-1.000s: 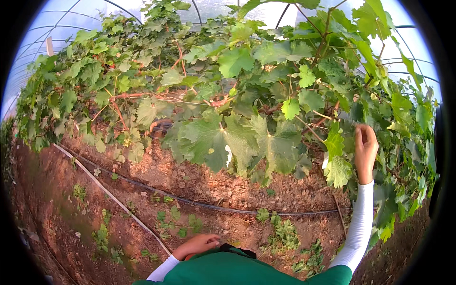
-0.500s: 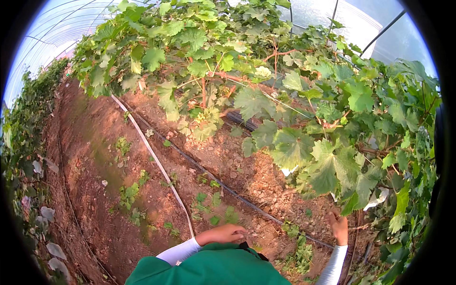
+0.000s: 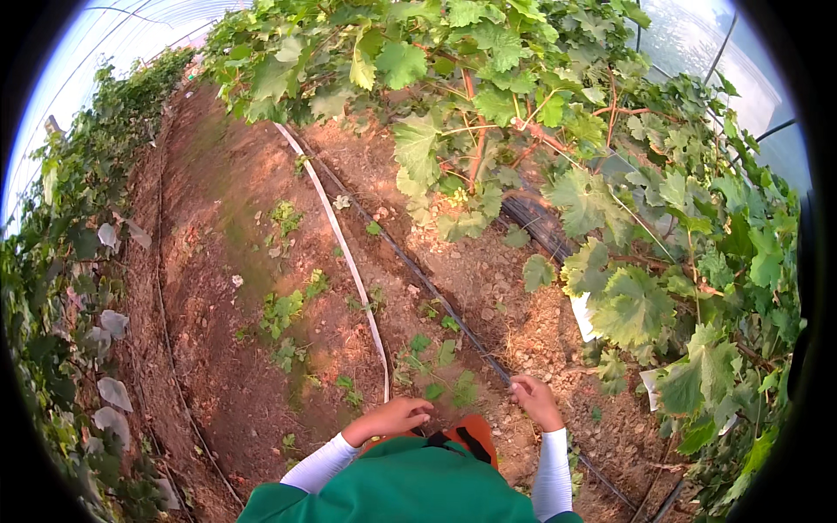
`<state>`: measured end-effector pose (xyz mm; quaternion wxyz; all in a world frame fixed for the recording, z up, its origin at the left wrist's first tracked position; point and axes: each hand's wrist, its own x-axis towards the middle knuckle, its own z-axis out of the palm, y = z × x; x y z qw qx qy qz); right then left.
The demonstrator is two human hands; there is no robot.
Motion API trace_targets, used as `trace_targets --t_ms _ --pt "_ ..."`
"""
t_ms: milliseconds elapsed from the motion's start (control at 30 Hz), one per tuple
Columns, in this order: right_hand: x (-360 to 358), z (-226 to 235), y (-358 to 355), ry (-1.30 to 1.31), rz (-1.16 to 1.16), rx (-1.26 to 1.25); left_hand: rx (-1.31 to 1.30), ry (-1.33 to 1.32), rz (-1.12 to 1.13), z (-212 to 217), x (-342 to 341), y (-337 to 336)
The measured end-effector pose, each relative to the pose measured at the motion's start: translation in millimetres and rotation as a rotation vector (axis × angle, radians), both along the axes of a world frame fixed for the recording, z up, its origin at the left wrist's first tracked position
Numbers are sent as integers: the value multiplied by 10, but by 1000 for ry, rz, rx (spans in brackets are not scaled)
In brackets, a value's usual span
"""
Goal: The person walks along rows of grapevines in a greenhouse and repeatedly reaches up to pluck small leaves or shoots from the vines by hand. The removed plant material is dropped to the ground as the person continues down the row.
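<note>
My left hand (image 3: 392,418) lies low against my green garment (image 3: 392,488), its fingertips at the rim of an orange pouch (image 3: 475,433) with a black strap at my waist. Whether it grips the pouch is hidden. My right hand (image 3: 536,401) hangs just right of the pouch, over the soil, with its fingers curled and nothing visible in them. It is well clear of the grapevine leaves (image 3: 632,305) to the right. Both arms wear white sleeves.
A row of grapevines (image 3: 488,96) runs along the right and top, another vine row (image 3: 61,288) along the left. Between them lie red-brown soil (image 3: 227,227), a white drip tape (image 3: 349,261), a black irrigation hose (image 3: 453,318) and small weeds (image 3: 283,309).
My right hand has come down from the vine leaves to waist height beside the pouch. The view has swung left along the row. The left hand has stayed at my waist.
</note>
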<state>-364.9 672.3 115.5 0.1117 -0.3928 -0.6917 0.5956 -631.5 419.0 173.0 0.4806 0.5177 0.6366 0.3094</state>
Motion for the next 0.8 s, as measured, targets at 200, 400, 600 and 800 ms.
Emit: trace_targets --t_ms 200,400,600,800 --pt "-641 -38 61 -98 203 -111 28 -22 258 -293 -134 -414" --pt "-1398 -267 286 -131 431 -117 -60 -53 509 -267 -181 -500" --pt "-2339 -271 226 -98 714 -85 -98 -31 697 -140 -137 -549" --pt "-3002 -345 33 -111 899 -64 -126 -141 866 -350 -175 -807"
